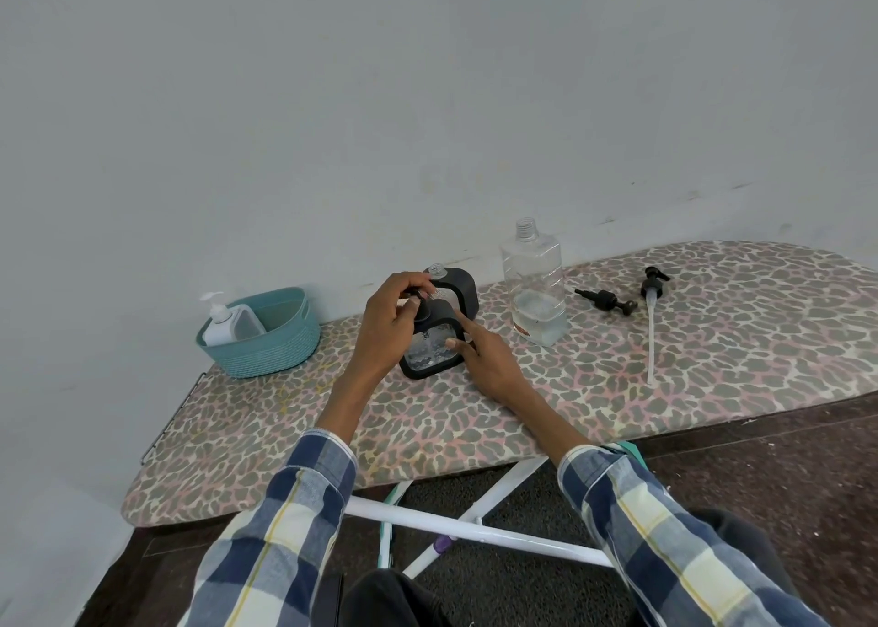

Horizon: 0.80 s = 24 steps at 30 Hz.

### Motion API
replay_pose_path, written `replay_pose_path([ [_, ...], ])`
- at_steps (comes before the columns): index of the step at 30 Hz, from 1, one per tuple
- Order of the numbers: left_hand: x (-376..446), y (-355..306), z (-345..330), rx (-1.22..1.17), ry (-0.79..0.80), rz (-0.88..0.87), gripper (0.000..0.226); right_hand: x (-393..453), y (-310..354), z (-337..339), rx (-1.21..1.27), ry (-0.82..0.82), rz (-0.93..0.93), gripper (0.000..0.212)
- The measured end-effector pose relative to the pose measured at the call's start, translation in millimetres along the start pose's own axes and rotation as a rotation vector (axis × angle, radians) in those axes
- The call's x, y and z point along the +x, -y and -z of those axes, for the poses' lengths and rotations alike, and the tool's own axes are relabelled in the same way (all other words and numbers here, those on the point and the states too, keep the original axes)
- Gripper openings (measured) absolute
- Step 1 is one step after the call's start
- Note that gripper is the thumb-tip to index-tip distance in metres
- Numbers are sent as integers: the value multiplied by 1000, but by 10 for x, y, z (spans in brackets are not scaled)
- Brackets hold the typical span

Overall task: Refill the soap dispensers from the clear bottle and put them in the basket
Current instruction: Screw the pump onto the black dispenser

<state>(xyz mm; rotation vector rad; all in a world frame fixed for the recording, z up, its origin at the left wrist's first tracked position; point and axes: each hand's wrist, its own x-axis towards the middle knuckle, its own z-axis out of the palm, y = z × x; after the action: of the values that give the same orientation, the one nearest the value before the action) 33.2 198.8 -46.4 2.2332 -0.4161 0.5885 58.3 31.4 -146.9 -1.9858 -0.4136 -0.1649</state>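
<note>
Dispensers, two black [430, 341], our left hand [387, 327] pinching one's pump, right hand [484, 360] gripping it; beyond, one clear bottle [534, 284], one basket [266, 336], on leopard-print board [712, 341], grey wall.

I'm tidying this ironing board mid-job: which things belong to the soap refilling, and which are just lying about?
Belongs to the job:
- near black-framed clear dispenser, held by right hand; left hand grips its pump top
- second black-framed dispenser, neck open
- tall clear uncapped bottle
- teal woven basket holding white pump bottle
- two loose black pumps

Just there:
- leopard-print ironing board
</note>
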Motion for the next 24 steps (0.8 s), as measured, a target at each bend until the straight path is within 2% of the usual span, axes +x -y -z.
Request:
replay_pose_path([
  [6,-135,80,24,-74,-4,154,47,-10,8,21,-16,-16,24,54],
  [10,-311,190,-14,-7,49,252,50,-27,25,11,86,-189,35,44],
  [16,-400,192,-38,61,-35,216,53,-93,96,-31,73,-141,50,79],
  [19,-401,154,-20,109,-25,246,54,-131,142,-45,12,-94,98,95],
  [24,-365,191,61,79,6,244,42,-151,229,-80,-68,-47,47,128],
])
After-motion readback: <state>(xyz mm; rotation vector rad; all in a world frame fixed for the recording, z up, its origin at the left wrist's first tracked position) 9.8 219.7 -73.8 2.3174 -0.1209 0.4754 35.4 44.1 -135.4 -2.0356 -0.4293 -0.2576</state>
